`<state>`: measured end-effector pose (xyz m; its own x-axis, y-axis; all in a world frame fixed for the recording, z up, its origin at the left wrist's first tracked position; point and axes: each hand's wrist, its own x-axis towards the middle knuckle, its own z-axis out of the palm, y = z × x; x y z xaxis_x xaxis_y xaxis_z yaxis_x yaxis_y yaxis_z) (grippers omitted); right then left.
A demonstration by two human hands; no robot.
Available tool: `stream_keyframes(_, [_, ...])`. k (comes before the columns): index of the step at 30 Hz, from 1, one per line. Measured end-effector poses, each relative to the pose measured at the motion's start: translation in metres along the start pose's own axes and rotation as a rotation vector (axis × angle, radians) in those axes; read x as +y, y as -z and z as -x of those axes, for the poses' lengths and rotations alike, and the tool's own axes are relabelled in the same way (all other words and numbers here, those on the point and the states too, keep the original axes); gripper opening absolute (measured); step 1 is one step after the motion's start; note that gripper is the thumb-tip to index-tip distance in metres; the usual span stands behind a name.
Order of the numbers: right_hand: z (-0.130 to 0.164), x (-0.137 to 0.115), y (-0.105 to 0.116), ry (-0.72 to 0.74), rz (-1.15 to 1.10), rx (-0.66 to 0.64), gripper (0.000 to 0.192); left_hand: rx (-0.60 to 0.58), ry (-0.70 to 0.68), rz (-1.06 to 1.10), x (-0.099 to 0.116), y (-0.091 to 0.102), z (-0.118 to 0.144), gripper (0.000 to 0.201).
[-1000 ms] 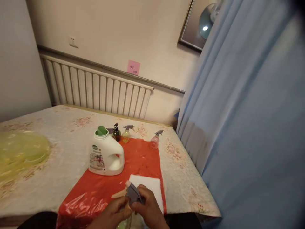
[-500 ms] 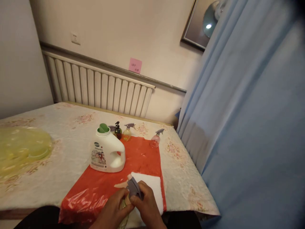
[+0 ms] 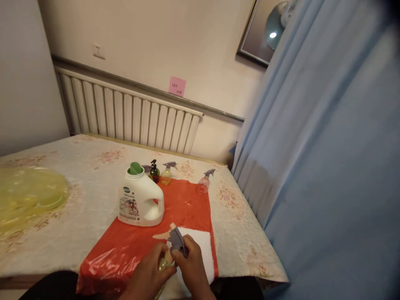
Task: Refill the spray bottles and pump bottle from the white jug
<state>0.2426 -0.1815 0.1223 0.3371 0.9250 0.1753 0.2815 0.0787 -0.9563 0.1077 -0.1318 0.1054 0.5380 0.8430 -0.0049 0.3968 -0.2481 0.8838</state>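
Observation:
My right hand point(image 3: 192, 266) grips the grey trigger head point(image 3: 176, 241) of a small spray bottle at the near table edge. My left hand point(image 3: 150, 273) holds that bottle's yellowish body point(image 3: 164, 261) just below the head. Both hands hover over a white cloth point(image 3: 200, 243) lying on a red plastic sheet point(image 3: 175, 208). A white detergent jug point(image 3: 140, 202) with a green cap stands on the sheet, a little beyond my hands.
Behind the jug stand a dark pump bottle point(image 3: 153, 171), a yellow spray bottle point(image 3: 166, 176) and a pink spray bottle point(image 3: 204, 183). Yellow plastic point(image 3: 28, 196) lies at the far left. A radiator point(image 3: 131, 116) lines the wall. A blue curtain point(image 3: 328, 166) hangs at the right.
My hands have lifted the spray bottle slightly and shifted it a little away from me. The view tilted a bit; the other things stay in place.

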Motion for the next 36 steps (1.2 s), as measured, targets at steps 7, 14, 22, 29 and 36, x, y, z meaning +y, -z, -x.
stream_keyframes(7, [0.002,-0.006,0.01,0.007,-0.115,-0.197,0.009,-0.238,-0.061,0.214,0.009,0.02,0.004,0.024])
stream_keyframes(14, [-0.001,-0.004,0.012,-0.021,-0.102,-0.185,0.01,-0.281,-0.086,0.236,0.004,0.018,0.002,0.027])
stream_keyframes(22, [0.003,-0.001,0.004,-0.022,0.011,-0.018,0.006,0.034,-0.061,-0.002,-0.009,-0.004,0.001,0.027])
stream_keyframes(29, [0.005,-0.004,0.009,-0.004,-0.067,-0.099,0.004,-0.114,-0.114,0.1,0.0,0.007,0.003,0.036])
stream_keyframes(36, [0.005,-0.006,0.014,-0.041,-0.09,-0.142,0.008,-0.245,-0.108,0.235,-0.002,0.007,-0.002,0.036])
